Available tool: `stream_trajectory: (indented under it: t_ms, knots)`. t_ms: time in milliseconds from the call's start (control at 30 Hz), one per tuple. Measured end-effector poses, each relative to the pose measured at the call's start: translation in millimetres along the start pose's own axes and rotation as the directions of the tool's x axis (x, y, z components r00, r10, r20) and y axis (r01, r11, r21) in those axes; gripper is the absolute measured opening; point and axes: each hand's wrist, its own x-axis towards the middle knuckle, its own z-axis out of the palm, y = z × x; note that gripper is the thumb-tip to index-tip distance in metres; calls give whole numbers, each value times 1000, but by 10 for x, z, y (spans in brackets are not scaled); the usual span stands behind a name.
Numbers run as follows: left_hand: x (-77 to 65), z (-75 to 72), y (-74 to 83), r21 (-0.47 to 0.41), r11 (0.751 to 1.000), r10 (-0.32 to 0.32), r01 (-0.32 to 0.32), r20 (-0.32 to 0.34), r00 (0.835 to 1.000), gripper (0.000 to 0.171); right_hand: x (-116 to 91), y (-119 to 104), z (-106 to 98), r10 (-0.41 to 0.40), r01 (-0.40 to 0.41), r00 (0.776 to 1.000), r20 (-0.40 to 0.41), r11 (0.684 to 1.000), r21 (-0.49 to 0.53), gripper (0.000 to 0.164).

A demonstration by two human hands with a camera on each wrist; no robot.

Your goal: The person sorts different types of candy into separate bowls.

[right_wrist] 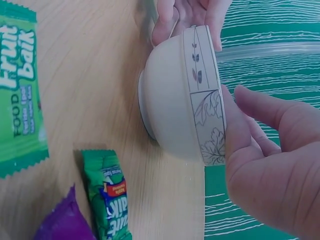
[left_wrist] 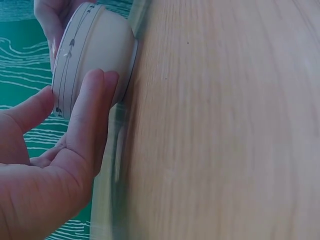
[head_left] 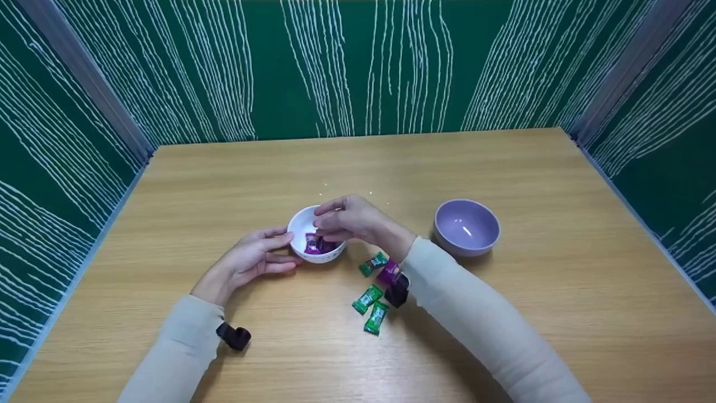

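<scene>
A white bowl (head_left: 319,258) with a patterned band (right_wrist: 205,100) stands on the table, with purple-wrapped candies (head_left: 313,244) inside. My left hand (head_left: 254,257) holds it from the left, thumb at the rim and fingers along its outer side (left_wrist: 92,115). Over the bowl's right rim reaches my right hand (head_left: 349,221), its fingers loosely spread above the inside and no candy visible between them. Beneath the right wrist lie green-wrapped candies (head_left: 367,299) and a purple candy (head_left: 389,272), partly covered by the wrist camera.
To the right, beyond the right forearm, a lilac bowl (head_left: 467,226) stands on the wooden table (head_left: 224,184). A few tiny white bits lie behind the white bowl. Green panels (head_left: 268,67) with white wavy lines enclose the back and sides.
</scene>
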Motion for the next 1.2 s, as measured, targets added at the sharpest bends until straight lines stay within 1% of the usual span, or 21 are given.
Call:
stream_trajectory:
  t_ms: [133, 400, 533, 633, 700, 733, 833, 900, 933, 1067, 1200]
  knots:
    - [-19, 2, 22, 18, 1000, -5, 5, -14, 1000, 65, -12, -16, -3, -9, 9, 1000, 28, 1000, -8, 38]
    - [-42, 14, 70, 30, 999, -10, 11, -32, 999, 65, -76, -80, -59, -24, 30, 997, 72, 996, -79, 40]
    - [-36, 24, 70, 27, 1000, -14, 15, -45, 999, 65, -150, -101, -131, -29, 39, 994, 106, 995, -97, 42]
    - [-27, 37, 62, 19, 1000, -13, 14, -47, 999, 67, -231, -104, -218, -37, 56, 992, 121, 986, -156, 41]
    - [-19, 45, 57, 12, 1000, -11, 11, -48, 999, 67, -301, -105, -283, -51, 78, 992, 119, 968, -237, 37]
    - [-16, 47, 56, 13, 1000, -10, 10, -46, 999, 67, -333, -102, -316, -62, 92, 992, 112, 952, -293, 35]
    - [-17, 48, 53, 16, 1000, -9, 10, -47, 999, 67, -439, -95, -409, -83, 123, 991, 106, 883, -453, 30]
    - [-20, 48, 52, 18, 1000, -11, 12, -49, 999, 67, -500, -79, -480, -80, 127, 991, 111, 840, -527, 30]
    - [-21, 47, 51, 18, 1000, -12, 13, -50, 999, 67, -525, -66, -517, -68, 120, 991, 114, 825, -552, 32]
    - [-15, 43, 46, 18, 1000, -16, 17, -55, 998, 67, -597, 15, -666, 19, 56, 993, 118, 801, -596, 39]
    - [-4, 36, 39, 17, 1000, -22, 23, -58, 998, 66, -632, 137, -781, 85, 6, 989, 120, 794, -608, 45]
